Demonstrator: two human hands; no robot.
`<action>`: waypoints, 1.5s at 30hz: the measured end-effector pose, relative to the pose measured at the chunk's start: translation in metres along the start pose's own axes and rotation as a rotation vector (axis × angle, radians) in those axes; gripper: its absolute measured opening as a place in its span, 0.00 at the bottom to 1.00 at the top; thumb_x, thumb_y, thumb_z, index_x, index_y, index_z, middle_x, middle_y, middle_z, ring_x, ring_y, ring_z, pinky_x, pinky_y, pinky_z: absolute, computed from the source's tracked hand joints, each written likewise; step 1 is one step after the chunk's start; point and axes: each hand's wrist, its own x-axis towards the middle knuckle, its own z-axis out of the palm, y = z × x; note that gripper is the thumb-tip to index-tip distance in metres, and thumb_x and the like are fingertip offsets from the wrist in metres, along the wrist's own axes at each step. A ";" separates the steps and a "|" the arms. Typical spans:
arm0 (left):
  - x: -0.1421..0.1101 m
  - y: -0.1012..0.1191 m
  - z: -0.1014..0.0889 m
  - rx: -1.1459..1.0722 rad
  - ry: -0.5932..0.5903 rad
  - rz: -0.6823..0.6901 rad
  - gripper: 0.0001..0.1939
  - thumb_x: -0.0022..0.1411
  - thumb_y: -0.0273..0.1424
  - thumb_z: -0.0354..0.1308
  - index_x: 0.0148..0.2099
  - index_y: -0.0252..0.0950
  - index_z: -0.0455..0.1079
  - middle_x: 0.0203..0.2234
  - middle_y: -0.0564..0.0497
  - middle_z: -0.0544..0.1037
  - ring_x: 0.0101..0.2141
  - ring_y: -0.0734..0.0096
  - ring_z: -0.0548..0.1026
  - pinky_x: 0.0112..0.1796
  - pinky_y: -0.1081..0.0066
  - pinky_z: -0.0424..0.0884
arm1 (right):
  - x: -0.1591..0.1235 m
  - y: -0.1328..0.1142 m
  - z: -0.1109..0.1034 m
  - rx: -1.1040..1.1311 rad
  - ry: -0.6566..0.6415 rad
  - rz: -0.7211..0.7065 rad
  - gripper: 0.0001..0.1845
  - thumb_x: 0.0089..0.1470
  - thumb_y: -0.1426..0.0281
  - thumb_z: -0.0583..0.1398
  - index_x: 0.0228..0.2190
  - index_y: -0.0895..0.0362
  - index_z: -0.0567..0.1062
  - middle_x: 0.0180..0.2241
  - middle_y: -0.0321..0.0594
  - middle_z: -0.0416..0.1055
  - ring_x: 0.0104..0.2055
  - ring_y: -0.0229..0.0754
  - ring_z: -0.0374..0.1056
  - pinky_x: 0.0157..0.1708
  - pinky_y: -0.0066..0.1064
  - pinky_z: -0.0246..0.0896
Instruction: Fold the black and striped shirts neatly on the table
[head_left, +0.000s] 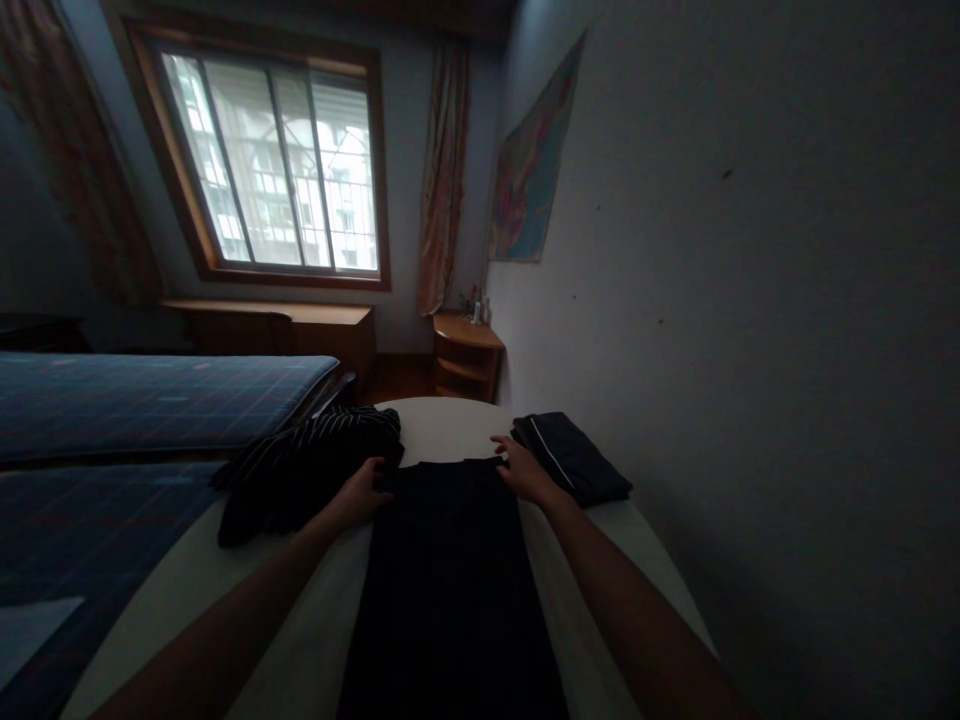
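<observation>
Head view. A dark garment lay flat and lengthwise on the round, pale worktop, between a heap of striped clothes on the left and a folded garment with a pale stripe on the right. Its near end ran out of the picture, so any overhang could not be told; had there been one, its weight might have dragged the cloth toward the person. An uneven pull at the two far corners would probably have skewed the garment or creased its far edge, and dark cloth in dim light could easily have hidden such folds. The left hand, close beside the heap, risked snagging it; an outward swing of the right hand could have disturbed the folded garment.

Pose: both bare forearms reached forward from the lower corners, converging on the far corners. The left hand was bent inward, its fingers parted at the left corner. The right hand turned inward at the right corner, fingers spread, some reaching beyond the edge. Whether either hand pinched cloth could not be told.
</observation>
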 end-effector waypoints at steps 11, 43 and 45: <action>-0.108 -0.010 0.009 -0.109 -0.069 0.028 0.42 0.57 0.41 0.58 0.68 0.38 0.42 0.58 0.36 0.68 0.33 0.66 0.78 0.31 0.67 0.74 | -0.114 -0.010 0.022 0.065 0.112 -0.076 0.35 0.54 0.72 0.56 0.62 0.55 0.57 0.61 0.48 0.58 0.64 0.48 0.55 0.64 0.45 0.50; -0.231 -0.045 0.022 -0.050 -0.247 0.011 0.38 0.59 0.35 0.52 0.70 0.47 0.43 0.62 0.42 0.65 0.27 0.72 0.74 0.33 0.68 0.71 | -0.263 -0.044 0.029 0.149 -0.197 0.212 0.21 0.54 0.62 0.59 0.50 0.48 0.75 0.34 0.39 0.76 0.39 0.47 0.70 0.41 0.35 0.63; -0.235 -0.047 0.024 -0.044 -0.260 0.000 0.38 0.58 0.36 0.53 0.69 0.44 0.45 0.57 0.42 0.71 0.26 0.71 0.74 0.32 0.68 0.72 | -0.263 -0.048 0.027 0.143 -0.219 0.202 0.19 0.55 0.63 0.58 0.49 0.49 0.76 0.33 0.38 0.76 0.37 0.45 0.71 0.39 0.33 0.62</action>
